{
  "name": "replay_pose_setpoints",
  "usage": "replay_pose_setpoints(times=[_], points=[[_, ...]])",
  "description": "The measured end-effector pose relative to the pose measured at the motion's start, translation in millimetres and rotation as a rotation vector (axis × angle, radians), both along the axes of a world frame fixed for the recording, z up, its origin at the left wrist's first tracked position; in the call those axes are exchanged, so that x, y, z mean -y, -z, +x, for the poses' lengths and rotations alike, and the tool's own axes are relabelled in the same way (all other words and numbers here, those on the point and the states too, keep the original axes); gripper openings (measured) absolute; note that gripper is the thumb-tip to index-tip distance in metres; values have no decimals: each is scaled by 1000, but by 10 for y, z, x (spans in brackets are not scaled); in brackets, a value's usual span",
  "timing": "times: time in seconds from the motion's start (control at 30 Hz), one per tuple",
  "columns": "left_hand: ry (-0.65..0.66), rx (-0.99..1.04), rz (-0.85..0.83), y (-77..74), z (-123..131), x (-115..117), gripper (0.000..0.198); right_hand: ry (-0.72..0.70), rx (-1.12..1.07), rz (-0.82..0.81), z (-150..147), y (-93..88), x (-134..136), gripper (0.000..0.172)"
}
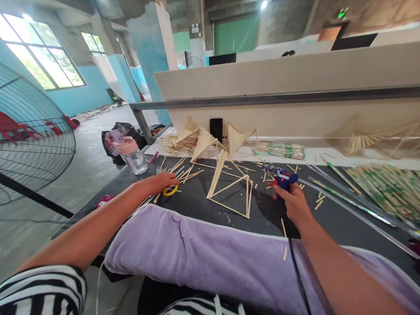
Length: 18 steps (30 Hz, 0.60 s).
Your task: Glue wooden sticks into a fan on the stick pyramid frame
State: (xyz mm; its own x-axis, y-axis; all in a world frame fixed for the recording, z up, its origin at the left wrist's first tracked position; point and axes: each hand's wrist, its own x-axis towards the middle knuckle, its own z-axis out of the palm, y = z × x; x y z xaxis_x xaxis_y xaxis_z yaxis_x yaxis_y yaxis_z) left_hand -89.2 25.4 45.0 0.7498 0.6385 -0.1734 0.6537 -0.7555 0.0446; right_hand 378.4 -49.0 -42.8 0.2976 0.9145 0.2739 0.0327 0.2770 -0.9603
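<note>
My right hand (291, 198) is wrapped round the handle of a blue glue gun (284, 180), its nozzle pointing left and a small red light showing. On the left, my left hand (165, 179) is low over loose wooden sticks (191, 176), fingers together; what they pinch, if anything, is hidden. A yellow ring (170, 190), perhaps a scissors handle, shows just under those fingers. Between my hands stands a stick frame (229, 200) with a fanned row of sticks on one side. Behind it are similar fan-shaped stick pieces (239, 139).
A purple cloth (205, 255) covers the near edge of the dark table (263, 211). Bundled sticks (386, 188) lie right; a packet of sticks (282, 150) and a black phone (216, 128) are at the back. A bottle (131, 156) stands left. The gun's cord (297, 268) runs toward me.
</note>
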Motion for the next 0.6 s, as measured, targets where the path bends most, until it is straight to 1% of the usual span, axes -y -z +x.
replay_pose_setpoints(times=[0.07, 0.13, 0.2, 0.3, 0.37, 0.43, 0.5, 0.53, 0.6], points=[[-49, -30, -11, 44, -59, -27, 45, -1, -28, -14, -7, -14, -2, 23], [-77, -24, -8, 64, 23, -53, 47, -5, -54, -28, -11, -19, -8, 23], [-89, 56, 11, 62, 269, -61, 48, -15, -78, -41, -13, -18, -20, 25], [-144, 309, -16, 52, 836, 3, 38, -21, -91, -74, -9, -10, -41, 29], [-232, 434, -93, 72, 1206, 83, 44, -15, -95, -78, -3, -8, -50, 31], [-327, 540, -174, 129, 1469, 153, 57, -11, -110, -70, 3, -13, -52, 31], [-416, 655, -230, 211, 1598, 185, 66, -1, -141, -82, 4, -24, -52, 31], [-444, 707, -268, 254, 1620, 185, 65, 5, -155, -96, 4, -29, -55, 31], [-454, 803, -400, 335, 1614, 157, 57, 9, -177, -130, 0, -36, -68, 29]])
